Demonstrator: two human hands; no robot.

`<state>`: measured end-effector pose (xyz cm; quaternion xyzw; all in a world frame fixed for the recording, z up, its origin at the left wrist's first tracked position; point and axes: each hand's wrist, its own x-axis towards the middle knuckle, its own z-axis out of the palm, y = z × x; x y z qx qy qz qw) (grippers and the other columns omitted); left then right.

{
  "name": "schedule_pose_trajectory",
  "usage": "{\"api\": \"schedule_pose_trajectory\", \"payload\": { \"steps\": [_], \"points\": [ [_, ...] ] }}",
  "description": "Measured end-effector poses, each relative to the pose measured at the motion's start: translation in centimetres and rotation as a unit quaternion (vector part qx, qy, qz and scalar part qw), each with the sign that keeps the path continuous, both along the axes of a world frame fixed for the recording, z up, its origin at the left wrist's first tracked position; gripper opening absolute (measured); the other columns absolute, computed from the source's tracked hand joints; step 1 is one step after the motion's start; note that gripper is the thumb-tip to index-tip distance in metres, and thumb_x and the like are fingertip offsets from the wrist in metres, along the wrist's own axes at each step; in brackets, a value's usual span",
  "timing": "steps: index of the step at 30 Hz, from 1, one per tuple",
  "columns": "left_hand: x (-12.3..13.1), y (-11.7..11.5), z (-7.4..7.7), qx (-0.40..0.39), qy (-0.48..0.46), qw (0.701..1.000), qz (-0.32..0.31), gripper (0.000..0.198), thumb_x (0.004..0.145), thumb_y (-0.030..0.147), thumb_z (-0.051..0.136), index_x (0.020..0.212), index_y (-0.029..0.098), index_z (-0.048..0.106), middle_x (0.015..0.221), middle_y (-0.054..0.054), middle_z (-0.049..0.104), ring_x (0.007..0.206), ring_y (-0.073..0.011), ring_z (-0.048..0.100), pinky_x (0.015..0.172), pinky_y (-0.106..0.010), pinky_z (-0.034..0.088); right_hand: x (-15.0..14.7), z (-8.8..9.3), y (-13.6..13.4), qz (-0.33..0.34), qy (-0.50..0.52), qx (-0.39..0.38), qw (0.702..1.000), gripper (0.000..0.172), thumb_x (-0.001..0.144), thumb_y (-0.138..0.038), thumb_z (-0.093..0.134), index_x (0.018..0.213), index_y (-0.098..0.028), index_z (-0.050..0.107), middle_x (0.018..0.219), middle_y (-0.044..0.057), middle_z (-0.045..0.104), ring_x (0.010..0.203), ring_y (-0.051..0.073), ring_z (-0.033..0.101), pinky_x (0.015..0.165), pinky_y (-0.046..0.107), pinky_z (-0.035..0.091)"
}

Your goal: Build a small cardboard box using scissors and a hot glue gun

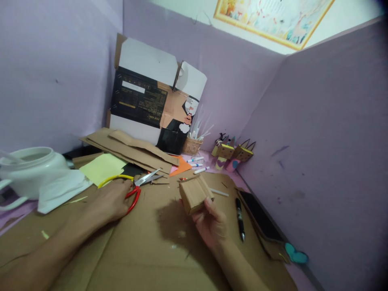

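Note:
My right hand holds a small cardboard box above the cardboard mat, its thumb on the near right edge and the other fingers beneath and behind. On the left, my left hand is closed at the handles of a pair of scissors, one loop yellow and the other red. Their blades are parted and point away to the right, low over the mat. Some fingertips of my left hand are hidden behind the handles.
Cardboard strips, yellow paper and a white pot lie at the left. Several markers and paper figures stand farther back. A pen and a phone are on the right; an unfolded carton leans on the wall.

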<state>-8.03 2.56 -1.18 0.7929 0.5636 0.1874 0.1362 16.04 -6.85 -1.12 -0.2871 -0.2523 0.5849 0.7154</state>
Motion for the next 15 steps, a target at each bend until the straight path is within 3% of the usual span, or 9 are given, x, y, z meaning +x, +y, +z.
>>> {"api": "schedule_pose_trajectory", "payload": {
  "steps": [5,8,12,15],
  "points": [
    [1.0,-0.5,0.8,-0.001,0.109,0.994,0.016,0.018,0.072,0.035,0.049,0.069,0.020,0.059,0.069,-0.011,0.062,0.063,-0.0256,0.058,0.051,-0.029,0.032,0.0,0.0,0.0,-0.004,0.009,-0.006,1.000,0.075,0.055,-0.033,0.081,0.124,-0.026,0.052,0.108,0.005,0.070,0.099,0.028,0.064,0.089,0.048,0.052],
    [1.1,-0.7,1.3,-0.026,0.103,0.994,0.033,0.019,0.072,0.034,0.047,0.063,0.021,0.059,0.066,-0.011,0.062,0.060,-0.0272,0.057,0.051,-0.031,0.031,0.1,0.0,0.0,0.006,-0.002,0.005,1.000,0.071,0.058,-0.034,0.080,0.123,-0.026,0.053,0.106,0.006,0.070,0.099,0.029,0.064,0.088,0.049,0.052],
    [0.3,-0.7,2.3,-0.056,-0.056,0.997,0.026,0.015,0.070,0.030,0.052,0.063,0.021,0.061,0.062,-0.005,0.061,0.062,-0.0236,0.057,0.058,-0.031,0.037,0.4,0.0,0.0,0.004,-0.015,0.017,1.000,0.068,0.059,-0.036,0.078,0.122,-0.026,0.054,0.106,0.006,0.070,0.101,0.029,0.063,0.085,0.049,0.053],
    [-0.4,-1.0,3.6,-0.014,-0.260,0.966,-0.002,0.012,0.066,0.029,0.064,0.061,0.018,0.061,0.075,-0.004,0.064,0.075,-0.0215,0.057,0.066,-0.027,0.043,0.5,0.2,0.0,0.002,-0.015,0.014,1.000,0.069,0.058,-0.036,0.079,0.121,-0.027,0.054,0.105,0.006,0.070,0.101,0.029,0.063,0.084,0.047,0.054]
  ]
}}
